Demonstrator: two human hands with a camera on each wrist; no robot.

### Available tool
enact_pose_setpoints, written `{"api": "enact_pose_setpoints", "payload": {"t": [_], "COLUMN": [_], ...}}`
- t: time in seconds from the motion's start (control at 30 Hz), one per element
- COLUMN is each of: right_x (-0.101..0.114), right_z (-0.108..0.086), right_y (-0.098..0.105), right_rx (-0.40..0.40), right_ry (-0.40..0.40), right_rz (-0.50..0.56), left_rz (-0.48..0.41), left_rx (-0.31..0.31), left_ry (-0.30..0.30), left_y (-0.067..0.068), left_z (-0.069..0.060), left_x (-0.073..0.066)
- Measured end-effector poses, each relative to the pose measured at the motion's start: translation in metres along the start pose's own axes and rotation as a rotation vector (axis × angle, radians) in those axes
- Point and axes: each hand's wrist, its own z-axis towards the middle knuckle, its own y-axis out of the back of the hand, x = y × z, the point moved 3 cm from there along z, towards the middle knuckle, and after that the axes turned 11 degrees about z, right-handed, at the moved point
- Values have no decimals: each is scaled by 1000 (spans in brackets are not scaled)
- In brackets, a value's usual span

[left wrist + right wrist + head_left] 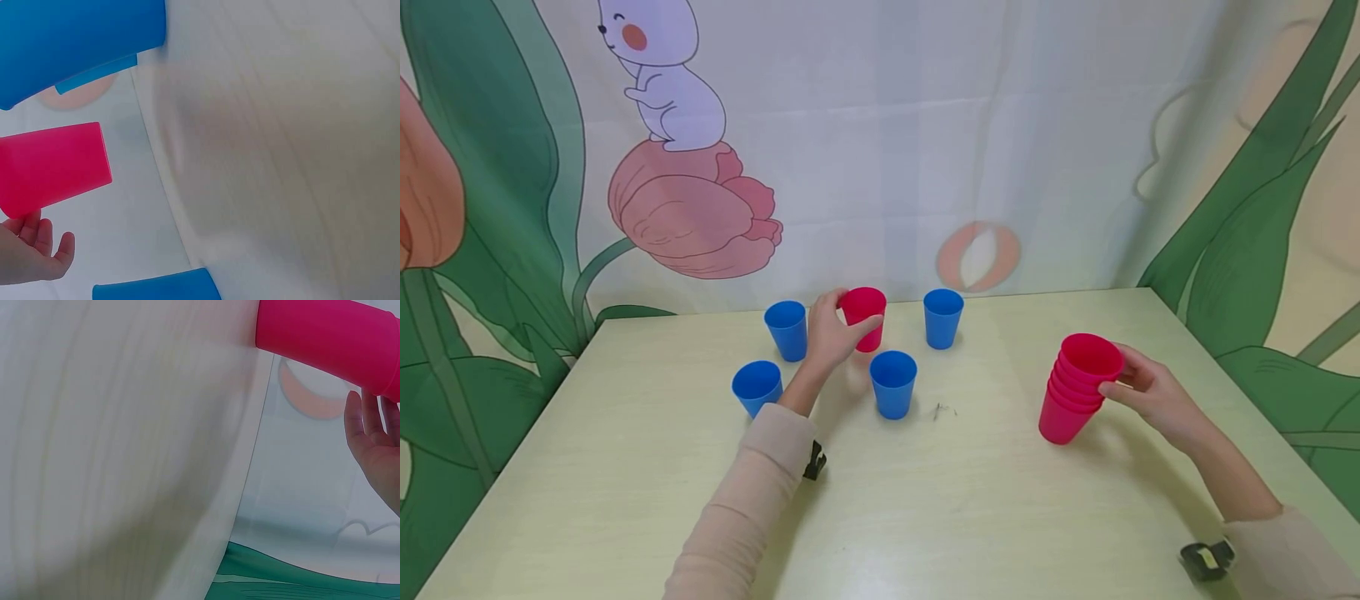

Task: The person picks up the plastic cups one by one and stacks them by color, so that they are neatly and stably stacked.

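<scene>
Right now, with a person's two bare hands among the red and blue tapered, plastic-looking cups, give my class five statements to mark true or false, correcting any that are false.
1. The left hand holds a single red, tapered, plastic-looking cup. True.
2. The right hand holds one blue cup. False: it holds a stack of red, tapered, plastic-looking cups.
3. Four blue, tapered, plastic-looking cups stand on the pale, flat table. True.
4. The blue cups are nested together. False: they stand apart from one another.
5. In the head view, the stack is to the right of all the blue cups. True.
</scene>
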Motion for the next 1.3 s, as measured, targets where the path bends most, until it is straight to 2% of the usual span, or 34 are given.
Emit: {"api": "enact_pose_setpoints", "payload": {"t": [0.57, 0.83, 1.3], "right_x": [-1, 0, -2], "right_z": [0, 1, 1], "right_y": [1, 0, 1], "right_rx": [10, 10, 2], "right_ry": [14, 8, 6], "right_rz": [16, 14, -5], "left_rz": [-11, -7, -27], "left_rx": [-34, -37, -52], "left_ry": [-102, -125, -230], "left_y": [6, 11, 18], "left_z": [-4, -9, -20], "left_x": [-19, -28, -48]}}
